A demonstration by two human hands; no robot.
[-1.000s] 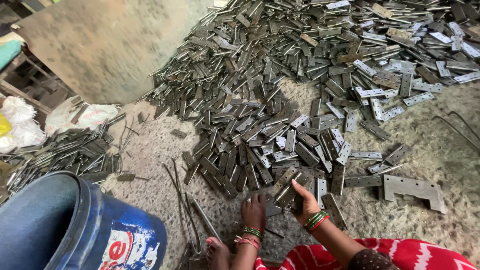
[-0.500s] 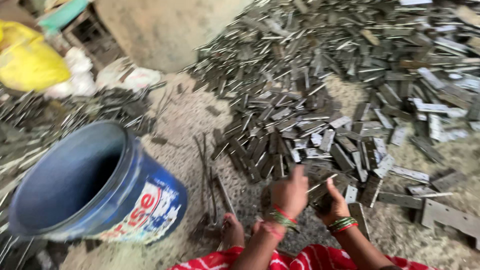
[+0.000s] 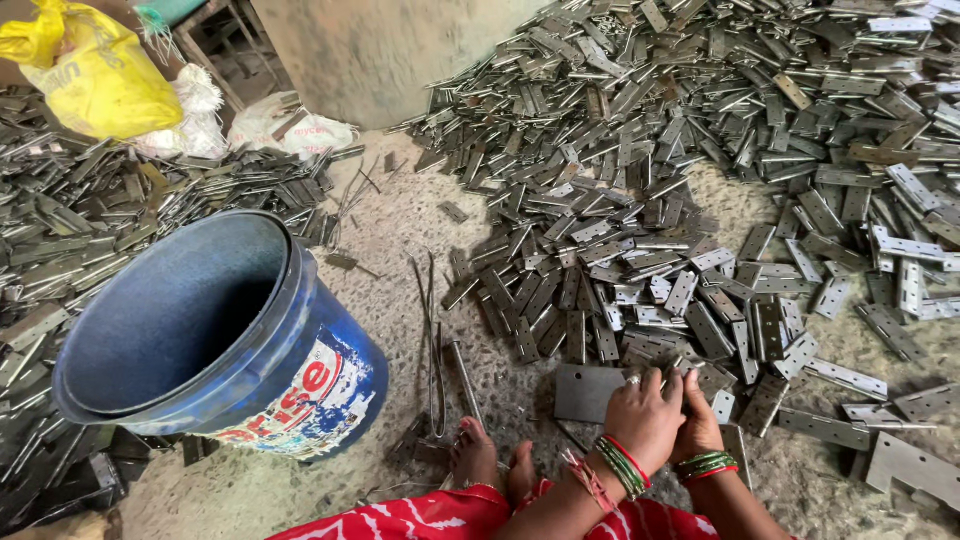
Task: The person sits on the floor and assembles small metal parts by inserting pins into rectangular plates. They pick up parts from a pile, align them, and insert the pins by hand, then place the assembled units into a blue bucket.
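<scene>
Hinges [image 3: 640, 290] of grey metal lie heaped across the gritty floor [image 3: 400, 230], the pile spreading from the centre out toward twelve and three o'clock, its near edge reaching down to the hands at about five o'clock. Both hands meet there over the lowest hinges: the left hand [image 3: 645, 415], with red and green bangles at the wrist, rests with fingers curled down onto the pieces, and the right hand [image 3: 700, 425], bangled too, sits tucked just behind it, fingers bent close; whether either one actually grips a hinge I cannot tell. Touching the left hand at its nine o'clock side lies a flat metal plate [image 3: 590, 392]. Bare feet [image 3: 490, 460] and a red garment [image 3: 420, 518] show at six o'clock. Thin metal rods [image 3: 435, 340] lie on the floor just beyond the feet. At eight o'clock a blue plastic bucket [image 3: 210, 340] leans tilted, mouth facing up-left. A second heap of hinges [image 3: 90, 230] fills nine to ten o'clock, with a yellow bag [image 3: 95, 75] at eleven.
</scene>
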